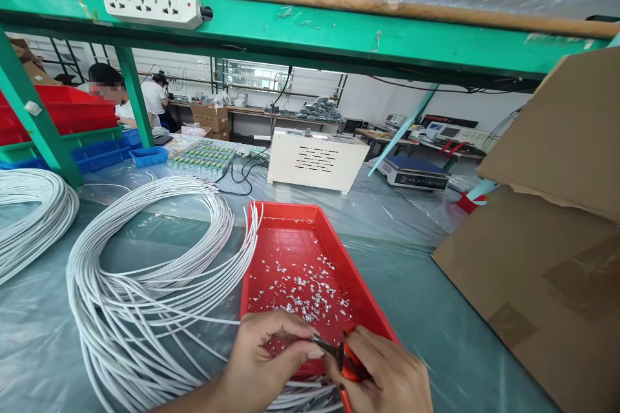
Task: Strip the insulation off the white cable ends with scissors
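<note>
My left hand (266, 355) is closed in a pinch over the near end of a red tray (258, 209). A white cable (220, 321) runs into that hand, its end mostly hidden by the fingers. My right hand (387, 371) grips orange-handled cutting pliers (334, 350), whose dark metal jaws reach to the left fingertips. Small silvery-white scraps (310, 290) lie scattered over the tray's floor. Left of the tray, a large coil of white cables (84, 258) rests on the table, several of its ends lying over the tray's rim. More white cables pass below my hands.
A second cable coil (62, 219) lies far left. Behind the tray stand a cream metal box (285, 164), circuit boards (201, 156) and a scale (416, 174). Cardboard (513, 277) flanks the right. A green shelf beam (320, 26) crosses above. Two people work in the background.
</note>
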Demonstrator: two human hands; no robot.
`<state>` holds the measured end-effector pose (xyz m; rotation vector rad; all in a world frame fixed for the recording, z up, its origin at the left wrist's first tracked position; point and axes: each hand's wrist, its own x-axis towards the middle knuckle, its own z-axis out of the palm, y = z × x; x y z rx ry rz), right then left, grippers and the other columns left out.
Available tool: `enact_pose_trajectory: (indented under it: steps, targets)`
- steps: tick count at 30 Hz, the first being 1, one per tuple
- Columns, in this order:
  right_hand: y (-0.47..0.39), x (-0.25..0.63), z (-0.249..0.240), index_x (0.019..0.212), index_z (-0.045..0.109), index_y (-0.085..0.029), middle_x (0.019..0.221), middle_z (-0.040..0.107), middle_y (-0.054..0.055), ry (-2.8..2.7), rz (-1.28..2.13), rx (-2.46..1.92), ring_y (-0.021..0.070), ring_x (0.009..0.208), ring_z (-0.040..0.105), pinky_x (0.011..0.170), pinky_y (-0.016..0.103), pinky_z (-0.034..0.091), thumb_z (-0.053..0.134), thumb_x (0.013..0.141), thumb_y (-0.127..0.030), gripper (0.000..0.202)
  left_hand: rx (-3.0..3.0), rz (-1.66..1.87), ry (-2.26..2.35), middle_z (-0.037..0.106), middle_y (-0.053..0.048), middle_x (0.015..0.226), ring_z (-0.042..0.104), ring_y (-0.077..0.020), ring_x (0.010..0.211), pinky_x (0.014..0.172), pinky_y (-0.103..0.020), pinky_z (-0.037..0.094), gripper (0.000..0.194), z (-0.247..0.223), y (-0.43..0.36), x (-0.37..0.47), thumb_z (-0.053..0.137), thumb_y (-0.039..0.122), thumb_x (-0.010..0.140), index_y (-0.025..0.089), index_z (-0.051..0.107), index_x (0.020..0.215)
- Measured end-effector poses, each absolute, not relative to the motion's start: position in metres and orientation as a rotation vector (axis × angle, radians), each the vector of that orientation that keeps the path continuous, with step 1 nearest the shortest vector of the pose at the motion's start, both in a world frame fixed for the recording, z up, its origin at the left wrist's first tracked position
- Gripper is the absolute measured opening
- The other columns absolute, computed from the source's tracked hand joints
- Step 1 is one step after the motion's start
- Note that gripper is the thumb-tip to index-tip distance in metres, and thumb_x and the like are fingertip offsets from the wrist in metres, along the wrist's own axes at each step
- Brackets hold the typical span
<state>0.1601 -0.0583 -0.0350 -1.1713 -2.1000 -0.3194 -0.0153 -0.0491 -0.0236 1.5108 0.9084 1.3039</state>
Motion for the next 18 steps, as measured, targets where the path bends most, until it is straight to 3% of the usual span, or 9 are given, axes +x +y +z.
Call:
enact_pose_trajectory:
  steps: [14, 18]
  targets:
    - [-0.0618, 0.1618, -0.0379, 0.056, 0.054, -0.019, 0.048, 0.053, 0.0, -2.027, -0.542, -1.195, 0.0129, 0.043, 0.045, 0.049, 0.026, 0.031, 0.051, 0.081, -0.027, 0.027, 1.569, 1.275, 0.917, 0.072, -0.008, 0.072, 0.067, -0.0177, 0.064, 0.062, -0.024, 0.053, 0.003, -0.0195, -0.047, -0.0182, 0.067, 0.017, 0.071, 0.015, 0.066, 0.072]
    - [-0.0581, 0.1611, -0.0388, 0.051, 0.046, -0.02, 0.045, 0.044, -0.003, -1.898, -0.292, -1.225, 0.0096, 0.041, 0.037, 0.045, 0.022, 0.032, 0.056, 0.079, -0.025, 0.03, 1.631, 1.281, 0.95, 0.072, -0.006, 0.07, 0.067, -0.0158, 0.062, 0.06, -0.021, 0.052, 0.005, -0.0191, -0.0481, -0.0199, 0.068, 0.018, 0.071, 0.015, 0.067, 0.074]
